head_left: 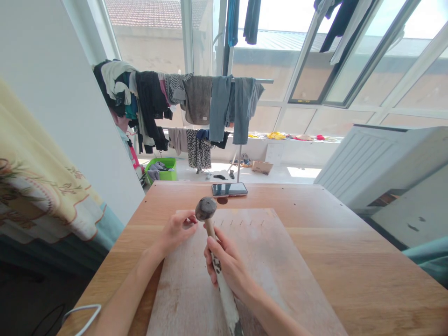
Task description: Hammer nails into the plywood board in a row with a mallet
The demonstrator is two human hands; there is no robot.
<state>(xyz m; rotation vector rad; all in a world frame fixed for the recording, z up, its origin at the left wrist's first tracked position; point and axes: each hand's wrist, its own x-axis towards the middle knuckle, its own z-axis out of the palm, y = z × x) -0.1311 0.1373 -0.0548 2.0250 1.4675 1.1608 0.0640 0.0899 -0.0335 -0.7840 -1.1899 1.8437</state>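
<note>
My right hand (226,261) is wrapped round the pale, worn handle of a hammer (206,208), its dark head raised above the board. Close to that head, on the left, my left hand (182,227) rests at the board's far left part with thumb and fingers pinched together. What they hold, if anything, is hidden or too small to make out. Under both hands lies a flat wooden board (266,270) with a whitish, scuffed surface. Along its far edge several thin nails (241,222) stand up in a row, to the right of the hammer head.
The board lies on a wooden table (336,242). A phone (229,189) lies flat beyond it, beside a dark round hole (222,201). A white cable (84,308) crosses the table's left edge. Behind stand a laundry-laden drying rack (198,100) and a green basket (171,173).
</note>
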